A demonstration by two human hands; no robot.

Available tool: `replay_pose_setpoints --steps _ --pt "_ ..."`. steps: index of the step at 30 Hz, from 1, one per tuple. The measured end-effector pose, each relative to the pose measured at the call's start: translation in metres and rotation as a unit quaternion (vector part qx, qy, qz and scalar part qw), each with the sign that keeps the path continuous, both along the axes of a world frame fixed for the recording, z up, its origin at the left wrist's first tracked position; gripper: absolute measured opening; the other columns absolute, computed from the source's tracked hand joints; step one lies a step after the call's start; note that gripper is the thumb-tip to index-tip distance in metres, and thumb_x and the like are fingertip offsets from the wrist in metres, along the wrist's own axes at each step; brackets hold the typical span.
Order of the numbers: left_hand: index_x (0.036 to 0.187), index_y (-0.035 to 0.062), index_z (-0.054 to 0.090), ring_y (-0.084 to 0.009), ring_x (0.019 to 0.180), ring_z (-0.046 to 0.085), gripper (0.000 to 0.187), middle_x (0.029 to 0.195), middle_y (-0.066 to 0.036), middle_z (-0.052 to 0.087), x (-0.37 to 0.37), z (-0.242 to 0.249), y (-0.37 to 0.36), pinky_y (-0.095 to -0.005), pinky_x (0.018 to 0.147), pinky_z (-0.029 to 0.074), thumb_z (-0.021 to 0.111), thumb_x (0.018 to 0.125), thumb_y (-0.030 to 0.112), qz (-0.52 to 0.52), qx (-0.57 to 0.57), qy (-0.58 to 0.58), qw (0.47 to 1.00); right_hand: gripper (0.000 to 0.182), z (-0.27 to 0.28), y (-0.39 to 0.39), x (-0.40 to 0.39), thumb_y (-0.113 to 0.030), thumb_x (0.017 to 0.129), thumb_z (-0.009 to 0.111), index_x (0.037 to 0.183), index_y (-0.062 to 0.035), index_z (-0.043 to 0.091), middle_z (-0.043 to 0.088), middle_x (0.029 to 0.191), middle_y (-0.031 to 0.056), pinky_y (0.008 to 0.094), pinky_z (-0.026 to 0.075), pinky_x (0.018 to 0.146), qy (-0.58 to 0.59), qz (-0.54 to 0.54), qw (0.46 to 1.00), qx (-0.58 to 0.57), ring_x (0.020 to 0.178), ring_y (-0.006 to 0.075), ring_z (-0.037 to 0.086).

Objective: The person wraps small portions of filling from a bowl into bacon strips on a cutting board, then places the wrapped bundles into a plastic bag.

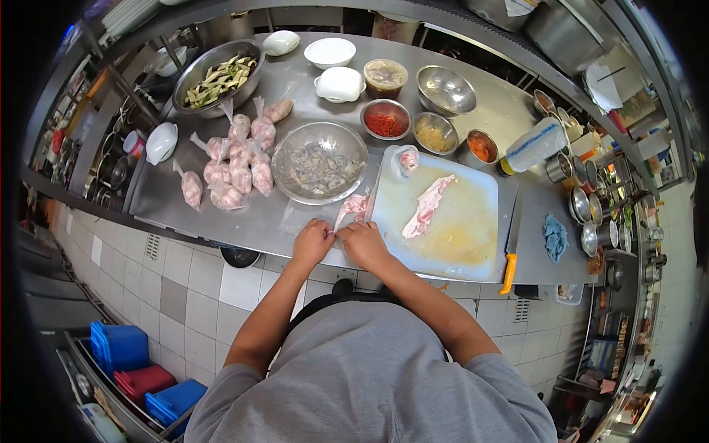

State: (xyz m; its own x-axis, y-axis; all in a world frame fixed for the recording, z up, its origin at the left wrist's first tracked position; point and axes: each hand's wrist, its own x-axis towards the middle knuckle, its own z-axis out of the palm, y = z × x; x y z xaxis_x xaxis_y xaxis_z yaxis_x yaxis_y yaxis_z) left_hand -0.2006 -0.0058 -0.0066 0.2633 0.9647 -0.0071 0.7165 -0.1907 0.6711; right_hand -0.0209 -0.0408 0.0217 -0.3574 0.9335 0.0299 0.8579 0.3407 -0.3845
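A small clear plastic bag of raw meat [354,207] lies at the table's front edge, between the steel bowl and the cutting board. Its twisted neck points toward me. My left hand [313,242] pinches the bag's end, fingers closed. Close beside it, my right hand [363,244] is also closed on the neck; the fingertips are partly hidden. On the white cutting board [473,199] to the right lie a long strip of raw meat [428,208] and another small bag of meat [405,161].
Several tied bags of meat [240,166] are piled left of a steel bowl of greyish raw pieces [321,162]. A yellow-handled knife [511,251] lies right of the board, near a blue cloth [555,238]. Behind stand bowls, including chopped red peppers [385,124]. A shelf [310,21] overhangs the back.
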Motion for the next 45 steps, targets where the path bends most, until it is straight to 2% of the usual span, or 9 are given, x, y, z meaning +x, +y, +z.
replay_pose_setpoints --steps 6,12,18,21,23,30,35,39,45 --pt "0.092 0.004 0.065 -0.0343 0.088 0.067 0.011 0.092 -0.016 0.065 -0.01 -0.003 0.007 -0.043 0.077 0.053 0.067 0.084 0.01 0.012 0.004 -0.103 0.995 0.022 0.004 0.036 0.027 -0.004 0.079 0.064 0.097 -0.0121 0.075 0.068 0.096 0.0121 0.0473 0.051 0.086 0.15 -0.065 0.985 0.058 0.097 0.034 0.065" --pt "0.096 0.0025 0.066 -0.0341 0.085 0.065 0.013 0.097 -0.014 0.064 -0.025 -0.005 0.01 -0.0394 0.074 0.053 0.068 0.085 0.01 0.032 0.024 -0.163 0.986 0.031 0.066 0.107 0.038 -0.001 0.08 0.06 0.109 -0.005 0.071 0.068 0.109 0.0187 0.0469 0.05 0.094 0.152 -0.073 0.984 0.06 0.105 0.0382 0.063" --pt "0.104 0.0032 0.066 -0.0172 0.072 0.059 0.017 0.098 -0.007 0.064 -0.032 -0.012 0.0 -0.03 0.061 0.049 0.068 0.094 0.017 0.077 -0.003 -0.23 0.97 0.042 0.055 0.179 0.017 -0.002 0.082 0.06 0.123 -0.0041 0.066 0.066 0.119 0.0201 0.0469 0.048 0.099 0.102 -0.037 0.992 0.058 0.112 0.0401 0.061" --pt "0.124 0.0072 0.056 -0.0163 0.07 0.061 0.031 0.099 -0.006 0.066 -0.032 0.011 0.01 -0.0299 0.058 0.05 0.066 0.097 0.022 0.176 -0.182 -0.376 0.891 0.046 0.041 0.204 -0.005 -0.004 0.081 0.064 0.127 -0.0051 0.064 0.064 0.125 0.0197 0.0473 0.048 0.101 0.061 0.02 0.998 0.021 0.116 0.0406 0.059" --pt "0.138 0.0112 0.041 -0.0202 0.072 0.067 0.045 0.101 -0.009 0.067 -0.037 0.022 0.035 -0.0313 0.057 0.054 0.061 0.101 0.024 0.263 -0.292 -0.506 0.768 0.052 0.018 0.22 -0.019 -0.008 0.08 0.068 0.132 -0.0071 0.061 0.062 0.131 0.0185 0.0467 0.047 0.103 0.067 0.061 0.995 0.045 0.121 0.0396 0.057" --pt "0.13 0.0088 0.035 -0.0299 0.078 0.073 0.034 0.104 -0.02 0.067 -0.016 0.005 0.074 -0.0429 0.065 0.063 0.053 0.102 0.019 0.23 -0.297 -0.558 0.74 0.059 0.005 0.207 -0.069 -0.023 0.073 0.077 0.13 -0.0139 0.064 0.063 0.133 0.0169 0.0489 0.044 0.106 0.003 0.042 0.998 -0.051 0.127 0.0364 0.055" --pt "0.131 0.0103 0.033 -0.0334 0.076 0.073 0.035 0.105 -0.023 0.066 -0.012 0.003 0.075 -0.0441 0.063 0.064 0.049 0.1 0.012 0.245 -0.296 -0.593 0.708 0.044 0.009 0.199 -0.058 -0.02 0.074 0.075 0.118 -0.0214 0.071 0.065 0.129 0.0074 0.0545 0.045 0.102 -0.1 0.174 0.973 -0.113 0.123 0.0359 0.058" --pt "0.132 0.0103 0.032 -0.0334 0.076 0.073 0.037 0.105 -0.023 0.065 -0.015 0.011 0.072 -0.0445 0.063 0.064 0.048 0.099 0.011 0.25 -0.31 -0.591 0.702 0.042 0.016 0.221 -0.016 -0.018 0.074 0.074 0.116 -0.0194 0.071 0.066 0.125 0.0133 0.0498 0.047 0.1 -0.183 0.264 0.944 -0.071 0.118 0.0352 0.061" --pt "0.133 0.0095 0.034 -0.0351 0.079 0.073 0.037 0.112 -0.024 0.065 -0.015 0.013 0.071 -0.0429 0.063 0.065 0.048 0.099 0.011 0.262 -0.321 -0.565 0.713 0.045 -0.014 0.283 0.0 -0.026 0.076 0.077 0.118 -0.0116 0.07 0.068 0.112 0.0204 0.0418 0.051 0.096 0.071 0.02 0.995 -0.06 0.107 0.0368 0.066"
